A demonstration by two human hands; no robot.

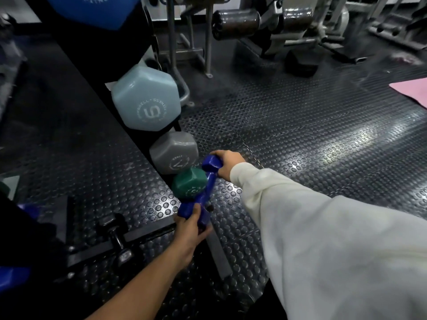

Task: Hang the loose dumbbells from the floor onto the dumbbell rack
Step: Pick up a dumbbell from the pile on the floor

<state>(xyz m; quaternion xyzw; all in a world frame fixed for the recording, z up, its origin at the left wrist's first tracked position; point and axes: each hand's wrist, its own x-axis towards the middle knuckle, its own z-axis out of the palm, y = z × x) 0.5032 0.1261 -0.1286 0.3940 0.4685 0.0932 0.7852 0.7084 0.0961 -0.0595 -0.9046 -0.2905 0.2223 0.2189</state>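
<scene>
Both hands are on one blue dumbbell (203,192), one at each end. The left hand (188,229) has its fingers curled around the lower head, near the foot of the rack, and the right hand (227,163) grips the upper head from above, its fingers wrapped over the top. The bar between them is tilted, with the upper end leaning away from the person. The dumbbell is held at the lowest part of the dumbbell rack (159,144), touching or almost touching the green dumbbell (189,183) that already hangs there; I cannot tell if it sits in a slot yet. Above the green one hang a grey dumbbell (174,153) and a pale blue dumbbell (145,98). I think the main risk is that the blue one is released before its handle is truly seated, because the slot is hidden behind the heads; then it would slide off and drop on the studded rubber floor (300,139), or on the fingers below. A second risk is a knock against the green dumbbell, which could push it out of its place. Also, the fingers of the left hand are between the lower head and the rack foot, so they may be pinched when the weight settles. Another black dumbbell (117,239) lies on the floor to the left, near the base of the rack.
</scene>
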